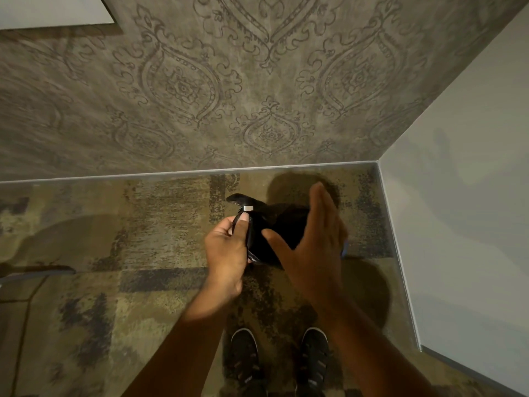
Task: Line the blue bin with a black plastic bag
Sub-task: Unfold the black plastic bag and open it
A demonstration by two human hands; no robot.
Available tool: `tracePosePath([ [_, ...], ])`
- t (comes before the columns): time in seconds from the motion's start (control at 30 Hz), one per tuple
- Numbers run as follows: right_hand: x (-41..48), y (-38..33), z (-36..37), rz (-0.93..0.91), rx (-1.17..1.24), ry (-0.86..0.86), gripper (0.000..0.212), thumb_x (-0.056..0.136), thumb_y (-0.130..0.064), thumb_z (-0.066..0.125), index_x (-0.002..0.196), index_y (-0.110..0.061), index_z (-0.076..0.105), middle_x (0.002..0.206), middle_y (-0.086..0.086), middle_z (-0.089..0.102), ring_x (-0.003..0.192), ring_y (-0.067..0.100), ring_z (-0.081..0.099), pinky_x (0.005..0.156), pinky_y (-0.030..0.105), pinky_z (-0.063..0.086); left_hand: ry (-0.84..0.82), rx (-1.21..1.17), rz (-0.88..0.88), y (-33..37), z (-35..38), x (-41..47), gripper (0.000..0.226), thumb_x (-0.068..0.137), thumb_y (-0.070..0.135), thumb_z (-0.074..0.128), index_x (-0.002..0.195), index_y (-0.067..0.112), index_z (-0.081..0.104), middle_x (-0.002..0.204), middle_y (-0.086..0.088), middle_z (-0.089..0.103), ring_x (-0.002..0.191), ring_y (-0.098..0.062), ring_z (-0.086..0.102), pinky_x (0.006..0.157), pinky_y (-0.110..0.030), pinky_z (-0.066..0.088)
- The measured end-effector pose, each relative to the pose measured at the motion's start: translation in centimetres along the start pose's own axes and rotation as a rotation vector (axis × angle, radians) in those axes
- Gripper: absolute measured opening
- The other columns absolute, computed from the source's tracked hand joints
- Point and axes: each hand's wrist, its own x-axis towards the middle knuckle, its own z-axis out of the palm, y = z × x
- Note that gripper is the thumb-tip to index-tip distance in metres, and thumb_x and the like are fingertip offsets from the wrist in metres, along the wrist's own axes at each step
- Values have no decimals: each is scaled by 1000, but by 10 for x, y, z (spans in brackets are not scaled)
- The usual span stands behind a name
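A black plastic bag [282, 227] hangs bunched in front of me over the carpet. My left hand [226, 250] pinches its left edge between thumb and fingers, with a loose black corner sticking up above the thumb. My right hand [315, 242] is spread flat with fingers apart, over the right side of the bag and partly covering it. A small sliver of blue [345, 249] shows just past the right hand's outer edge; the blue bin is otherwise hidden behind the bag and hands.
I stand in a room corner: patterned wallpaper wall [257, 81] ahead, plain pale wall [472, 196] at right, baseboard along both. Mottled carpet [143, 224] underfoot. My two dark shoes [280, 362] are at the bottom. A dark metal frame [28, 275] pokes in at left.
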Motion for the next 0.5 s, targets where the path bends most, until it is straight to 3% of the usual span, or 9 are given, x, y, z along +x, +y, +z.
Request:
tracePosePath([
  [0.07, 16, 1, 3, -85, -146, -117, 107, 88, -85, 41, 166, -18, 12, 172, 6, 20, 159, 24, 16, 128, 48, 8, -34, 26, 45, 3, 0, -1, 20, 104, 24, 66, 95, 19, 82, 95, -11, 84, 87, -27, 80, 75, -40, 66],
  [0.17, 39, 8, 6, -145, -270, -295, 88, 91, -80, 34, 155, -21, 40, 152, 6, 54, 145, 28, 44, 124, 57, 17, -95, 96, 132, 6, -2, -2, 21, 105, 22, 64, 95, 21, 83, 92, -6, 84, 85, -23, 81, 71, -32, 66],
  [0.23, 52, 10, 6, -160, -241, -366, 55, 95, -70, 35, 125, -33, 61, 112, -5, 71, 115, 24, 65, 114, 52, 33, -123, 186, 193, 6, -3, -1, 20, 104, 21, 65, 96, 23, 83, 91, -3, 84, 86, -21, 81, 70, -30, 65],
  [0.27, 57, 12, 7, -176, -218, -386, 37, 98, -64, 37, 99, -37, 62, 87, -12, 67, 93, 21, 68, 102, 47, 44, -132, 231, 216, 5, -4, 0, 19, 104, 20, 66, 95, 23, 82, 90, -2, 84, 85, -21, 81, 69, -28, 64],
  [0.3, 61, 13, 7, -185, -188, -406, 33, 101, -58, 39, 80, -37, 53, 70, -13, 57, 74, 17, 64, 86, 43, 51, -137, 271, 238, 5, -5, 1, 19, 103, 19, 66, 93, 22, 82, 88, -2, 83, 83, -20, 80, 67, -27, 63],
  [0.37, 63, 19, 8, -145, -110, -426, 36, 104, -51, 40, 73, -34, 46, 64, -10, 51, 62, 11, 56, 63, 37, 49, -128, 367, 294, 3, -8, 4, 20, 103, 18, 67, 90, 22, 81, 84, -1, 81, 76, -16, 78, 62, -25, 60],
  [0.5, 67, 33, -1, -102, -58, -327, 41, 106, -51, 38, 81, -24, 57, 66, -4, 57, 60, 13, 57, 58, 38, 50, -109, 468, 359, 4, -22, 9, 21, 104, 23, 66, 90, 33, 78, 85, 16, 81, 74, -3, 76, 59, -20, 58],
])
